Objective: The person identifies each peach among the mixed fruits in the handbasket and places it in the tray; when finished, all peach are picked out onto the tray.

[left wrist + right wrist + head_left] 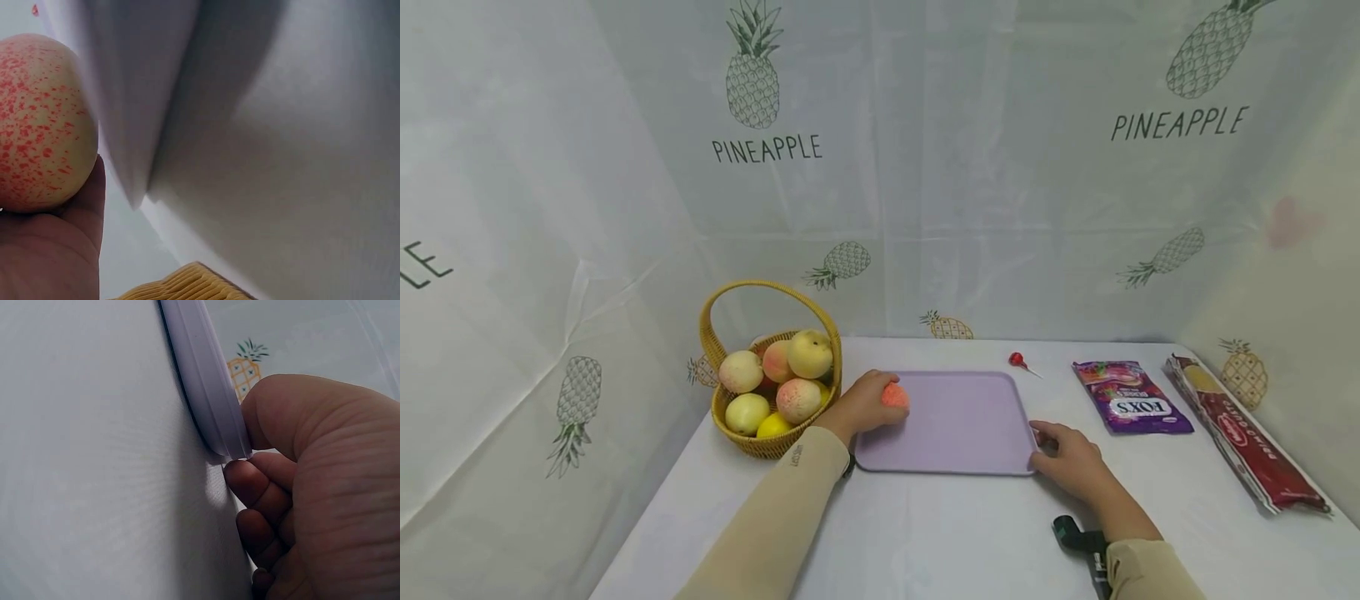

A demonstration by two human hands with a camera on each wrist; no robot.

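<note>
In my left hand I grip a peach over the left side of a lilac tray. The left wrist view shows this peach as pale yellow with red speckles, cupped by the palm and thumb. At the tray's front right corner, my right hand pinches the rim; in the right wrist view the thumb lies on the tray's edge and curled fingers sit beneath it. A wicker basket with several peaches and a yellow fruit stands left of my left hand.
A red lollipop lies behind the tray's right side. Farther right are a purple Fox's candy bag and a long red snack packet. Pineapple-printed white cloth hangs behind and beside the white table.
</note>
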